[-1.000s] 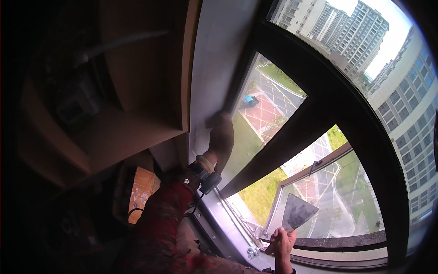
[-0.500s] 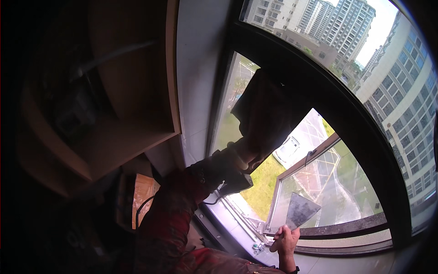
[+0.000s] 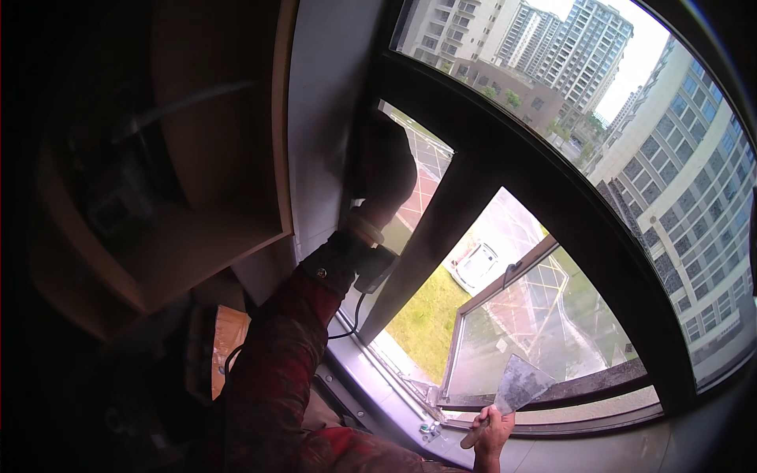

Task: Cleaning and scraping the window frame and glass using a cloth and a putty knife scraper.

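Note:
My left arm [image 3: 276,355], in a dark red patterned sleeve, reaches up to the left part of the window. In deep shadow, my left hand [image 3: 382,214] is closed on a dark corded tool [image 3: 377,270]; its block-shaped end and black cord show beside the wrist. The tool's exact kind cannot be made out. A dark mass beyond the hand covers part of the narrow left pane. Low on the right, my right hand [image 3: 490,432] grips a scraper [image 3: 522,384], its wide, smudged blade pointing up in front of the lower window frame.
Thick dark window frame [image 3: 441,236] bars cross the view. A hinged sash [image 3: 544,315] stands swung outward, with a car and grass far below. Along the bottom runs a pale sill [image 3: 394,394] with a small metal fitting [image 3: 430,430]. Wooden shelving [image 3: 213,236] and an orange-brown package [image 3: 230,339] are at left.
My left hand and the corded tool have moved left, from in front of the upright bar to the narrow left pane. My right hand still holds the scraper, its blade tilted slightly more rightward.

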A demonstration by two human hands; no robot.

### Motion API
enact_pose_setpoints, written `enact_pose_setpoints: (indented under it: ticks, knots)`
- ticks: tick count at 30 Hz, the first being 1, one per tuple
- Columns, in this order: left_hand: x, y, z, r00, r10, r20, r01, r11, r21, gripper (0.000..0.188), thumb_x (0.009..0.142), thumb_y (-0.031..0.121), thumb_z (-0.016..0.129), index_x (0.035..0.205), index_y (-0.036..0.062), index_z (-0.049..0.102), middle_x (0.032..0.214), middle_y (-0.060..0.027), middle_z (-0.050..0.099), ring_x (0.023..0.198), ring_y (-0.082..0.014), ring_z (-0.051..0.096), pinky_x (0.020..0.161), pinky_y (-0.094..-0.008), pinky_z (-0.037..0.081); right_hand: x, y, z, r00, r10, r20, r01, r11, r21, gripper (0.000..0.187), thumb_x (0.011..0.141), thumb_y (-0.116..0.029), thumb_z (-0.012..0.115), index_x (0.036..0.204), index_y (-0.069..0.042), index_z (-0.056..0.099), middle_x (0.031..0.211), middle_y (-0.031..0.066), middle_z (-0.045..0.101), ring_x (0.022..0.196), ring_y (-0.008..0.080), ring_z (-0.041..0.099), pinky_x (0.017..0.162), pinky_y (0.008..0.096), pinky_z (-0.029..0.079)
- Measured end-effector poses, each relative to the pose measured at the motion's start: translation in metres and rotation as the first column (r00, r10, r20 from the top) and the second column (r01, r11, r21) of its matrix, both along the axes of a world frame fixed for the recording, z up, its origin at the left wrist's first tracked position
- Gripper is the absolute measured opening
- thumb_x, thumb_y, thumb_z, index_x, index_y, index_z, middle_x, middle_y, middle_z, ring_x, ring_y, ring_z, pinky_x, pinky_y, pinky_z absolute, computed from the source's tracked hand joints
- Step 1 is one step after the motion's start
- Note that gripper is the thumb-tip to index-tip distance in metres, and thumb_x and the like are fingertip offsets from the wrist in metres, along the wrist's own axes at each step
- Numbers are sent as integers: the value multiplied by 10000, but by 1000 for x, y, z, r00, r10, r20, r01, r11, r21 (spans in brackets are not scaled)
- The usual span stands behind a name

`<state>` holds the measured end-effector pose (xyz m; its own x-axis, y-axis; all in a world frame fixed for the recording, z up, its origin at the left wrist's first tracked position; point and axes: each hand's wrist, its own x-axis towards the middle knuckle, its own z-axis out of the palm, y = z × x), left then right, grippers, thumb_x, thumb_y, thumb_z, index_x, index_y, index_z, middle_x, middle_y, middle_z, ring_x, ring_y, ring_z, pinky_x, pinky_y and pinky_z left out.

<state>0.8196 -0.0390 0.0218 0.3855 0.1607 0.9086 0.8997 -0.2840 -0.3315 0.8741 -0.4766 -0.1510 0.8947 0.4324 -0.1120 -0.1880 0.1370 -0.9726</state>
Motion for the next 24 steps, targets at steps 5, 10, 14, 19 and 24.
enact_pose_setpoints:
  ticks: [5,10,14,19,24]
  knots:
    - [34,-60,-4,782,-564,267,617,759,-205,354,795,185,572,1096,2,538,1020,-145,557,992,-272,520,907,-374,403,3,-16,-21,993,-69,-91,65,997,-44,39,860,-46,424,884,-55,395,607,53,462,429,149,462,385,299,441]
    - [53,-77,-34,207,-691,693,973,216,-75,313,801,186,590,1070,34,543,881,-136,568,851,-233,563,824,-322,432,4,-11,-19,992,-78,-104,75,997,-30,45,864,-49,422,894,-52,389,621,54,465,442,150,468,398,297,443]
    - [9,-62,-96,293,-779,554,956,234,-176,323,900,292,476,1040,5,526,851,-93,537,816,-216,534,779,-306,428,1,1,-11,993,24,-120,-26,1000,-7,59,869,-52,426,909,-55,382,629,53,467,454,151,475,404,296,445]
    - [7,-45,-108,-120,183,976,982,-124,144,391,960,307,366,1101,-25,518,989,-125,599,942,-250,559,875,-306,402,7,6,-13,994,-8,-113,1,998,-56,66,874,-57,423,921,-59,377,632,48,462,451,153,472,402,295,443]
    - [-16,15,4,379,-683,625,833,546,91,342,903,217,448,1135,-25,521,1071,-141,599,980,-256,562,871,-336,427,9,17,-8,993,-46,-107,39,997,-66,69,876,-66,418,927,-58,373,626,41,446,444,147,462,393,289,432]
